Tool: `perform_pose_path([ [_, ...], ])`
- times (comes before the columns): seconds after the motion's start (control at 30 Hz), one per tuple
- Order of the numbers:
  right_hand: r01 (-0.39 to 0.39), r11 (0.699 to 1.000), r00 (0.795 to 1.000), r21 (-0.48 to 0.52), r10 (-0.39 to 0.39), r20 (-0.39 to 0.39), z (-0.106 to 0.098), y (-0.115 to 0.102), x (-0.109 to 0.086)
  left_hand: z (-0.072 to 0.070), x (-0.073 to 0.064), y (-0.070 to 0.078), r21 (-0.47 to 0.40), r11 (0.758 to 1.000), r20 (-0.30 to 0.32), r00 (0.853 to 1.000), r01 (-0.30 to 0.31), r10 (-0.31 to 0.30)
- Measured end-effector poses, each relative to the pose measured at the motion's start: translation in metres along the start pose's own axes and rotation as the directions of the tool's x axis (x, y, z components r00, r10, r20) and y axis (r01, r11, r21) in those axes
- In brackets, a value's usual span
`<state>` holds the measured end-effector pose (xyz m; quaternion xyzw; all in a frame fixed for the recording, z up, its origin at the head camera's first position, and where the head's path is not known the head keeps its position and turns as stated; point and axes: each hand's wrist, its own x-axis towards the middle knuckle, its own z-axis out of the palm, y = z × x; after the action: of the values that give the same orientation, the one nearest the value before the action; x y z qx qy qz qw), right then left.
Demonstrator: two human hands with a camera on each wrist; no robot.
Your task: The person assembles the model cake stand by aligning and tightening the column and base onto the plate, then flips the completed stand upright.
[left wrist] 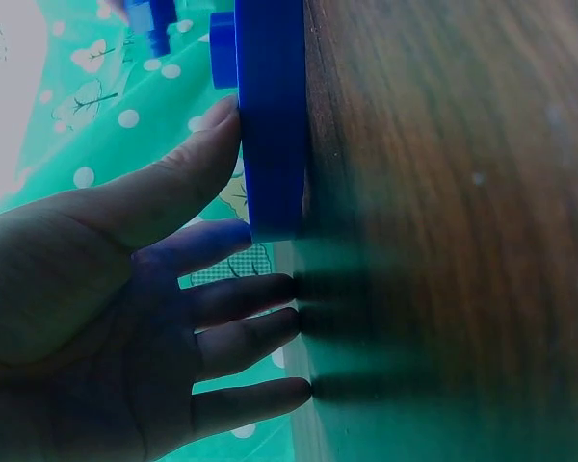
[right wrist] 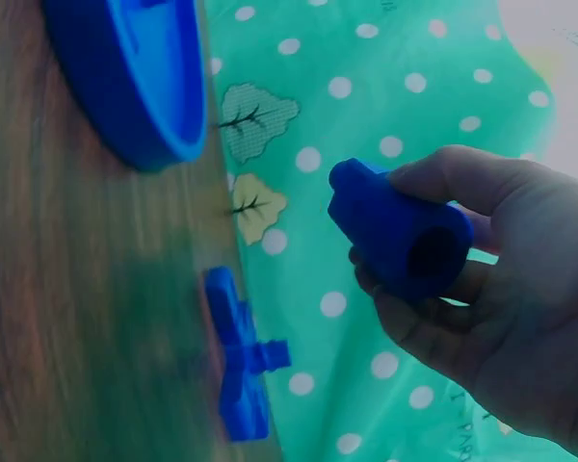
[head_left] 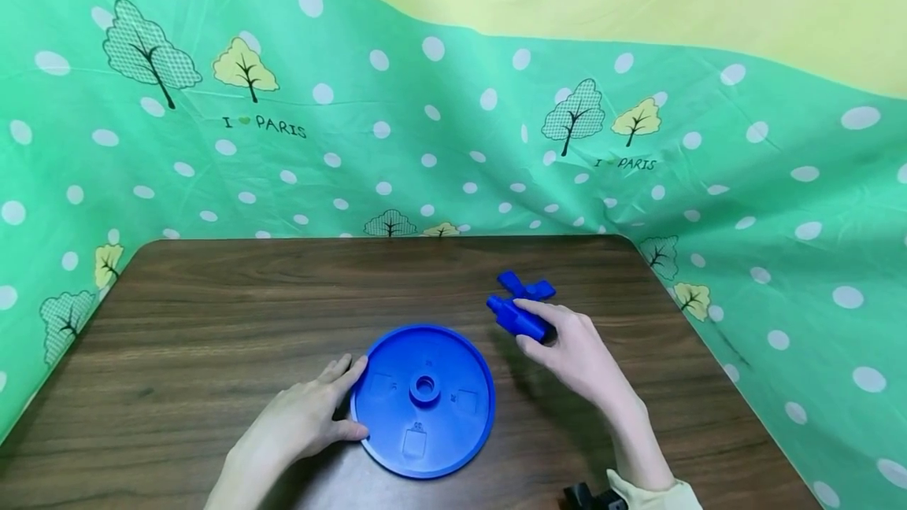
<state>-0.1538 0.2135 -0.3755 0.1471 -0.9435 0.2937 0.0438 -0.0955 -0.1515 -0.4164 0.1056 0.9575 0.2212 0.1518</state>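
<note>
A round blue disc (head_left: pixel 453 439) lies on the brown wood-grain surface (head_left: pixel 248 313), near its front edge, with a raised ring and hole at its centre and faint square outlines on its face. The left hand (head_left: pixel 305 415) is at the disc's left side, its fingers spread and nearly straight; thumb and index finger touch the rim, while the other fingertips reach down to the surface. The right hand (head_left: pixel 577 349) grips a blue hollow piece (head_left: pixel 520 321) between curled fingers and thumb, holding it raised, its narrower stepped end pointing left and its dark opening visible from the right wrist. Just beyond that piece, a blue bladed part (head_left: pixel 526 290) rests on the surface, a short peg standing up from its middle. A pale sleeve (head_left: pixel 655 494) covers the right forearm, beside a black object (head_left: pixel 595 498). Behind hangs a dotted green and yellow cloth (head_left: pixel 425 132) printed with trees and "PARIS".
</note>
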Motion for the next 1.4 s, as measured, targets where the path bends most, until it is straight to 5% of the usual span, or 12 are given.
perform_pose_path([
  [0.4, 0.068, 0.993, 0.993, 0.096, -0.059, -0.098, -0.001, -0.024, 0.000, -0.001, 0.000, -0.002, -0.005, 1.000, 0.014, 1.000, -0.016, 0.017],
  [0.9, 0.082, 0.985, 0.996, 0.150, -0.077, -0.036, 0.011, -0.047, 0.001, -0.003, 0.001, -0.005, -0.007, 0.998, 0.002, 0.998, -0.057, 0.057],
  [1.4, 0.094, 0.985, 0.996, 0.141, -0.093, -0.017, 0.024, -0.049, 0.002, -0.001, 0.002, -0.007, 0.001, 0.996, -0.017, 0.996, -0.089, 0.089],
])
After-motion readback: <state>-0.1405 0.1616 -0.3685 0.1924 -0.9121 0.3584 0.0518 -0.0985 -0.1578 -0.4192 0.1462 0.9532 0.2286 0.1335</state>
